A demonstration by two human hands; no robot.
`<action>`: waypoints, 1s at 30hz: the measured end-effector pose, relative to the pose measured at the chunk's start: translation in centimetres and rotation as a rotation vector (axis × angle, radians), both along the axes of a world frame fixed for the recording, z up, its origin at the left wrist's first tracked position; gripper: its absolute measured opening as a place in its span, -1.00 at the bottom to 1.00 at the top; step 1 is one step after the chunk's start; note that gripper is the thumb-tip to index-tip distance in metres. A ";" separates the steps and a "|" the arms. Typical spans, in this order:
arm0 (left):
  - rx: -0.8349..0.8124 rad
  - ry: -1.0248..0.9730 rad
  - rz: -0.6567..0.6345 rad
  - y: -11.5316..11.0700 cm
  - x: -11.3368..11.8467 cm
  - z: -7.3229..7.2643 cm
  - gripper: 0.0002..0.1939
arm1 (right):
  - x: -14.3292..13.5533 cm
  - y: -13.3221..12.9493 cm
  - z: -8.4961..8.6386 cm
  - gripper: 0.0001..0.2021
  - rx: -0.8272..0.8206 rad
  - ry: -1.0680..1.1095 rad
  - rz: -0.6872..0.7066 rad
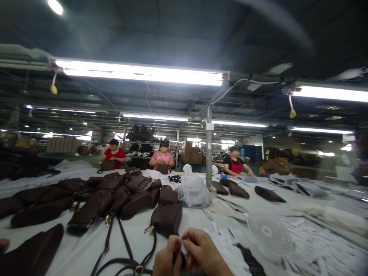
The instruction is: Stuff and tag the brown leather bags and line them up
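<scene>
Bare-handed at a long white-covered table point(77, 247), a worker brings both hands together at the near edge of the view, the right hand point(202, 249) with thumb and forefinger closed on a small pale piece point(184, 250), too small to identify. The left hand point(168, 257) is curled narrow beside it, its fingertips close to the same spot; whether it also grips the piece cannot be told. Just beyond the fingers sits a dark brown handbag point(167, 217), its strap point(153, 241) looping down to the left of the hands. More brown bags point(94, 207) lie heaped across the left side of the table, while a fingertip of another person point(4, 244) shows at the left edge, near a further brown bag point(37, 249). To the right, a white round fan point(270, 232) lies among white strips point(324, 241), and a filled translucent plastic bag point(194, 191) stands next to a grey post point(209, 153). Across the table are co-workers, one in a red top point(115, 156), one in pink point(161, 158) and one in a red apron point(236, 166), beneath bright tube lights point(143, 73).
</scene>
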State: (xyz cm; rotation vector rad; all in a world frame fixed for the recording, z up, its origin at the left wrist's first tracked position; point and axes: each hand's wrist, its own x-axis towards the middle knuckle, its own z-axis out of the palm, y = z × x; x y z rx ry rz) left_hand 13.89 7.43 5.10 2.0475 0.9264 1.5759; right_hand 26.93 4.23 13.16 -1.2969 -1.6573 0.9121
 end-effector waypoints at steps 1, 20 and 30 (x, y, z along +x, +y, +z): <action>-0.003 -0.007 0.000 0.1 0.0 0.0 -0.75 | 0.2 -0.2 0.2 -0.81 0.119 -0.116 -0.031; -0.055 0.405 -0.054 -1.7 -1.9 8.4 -0.83 | 0.7 1.7 5.6 -0.83 0.653 -0.563 -0.130; -0.176 0.665 -0.152 -0.3 -1.7 9.1 -0.72 | 0.8 2.5 6.6 -0.86 0.646 -0.364 -0.087</action>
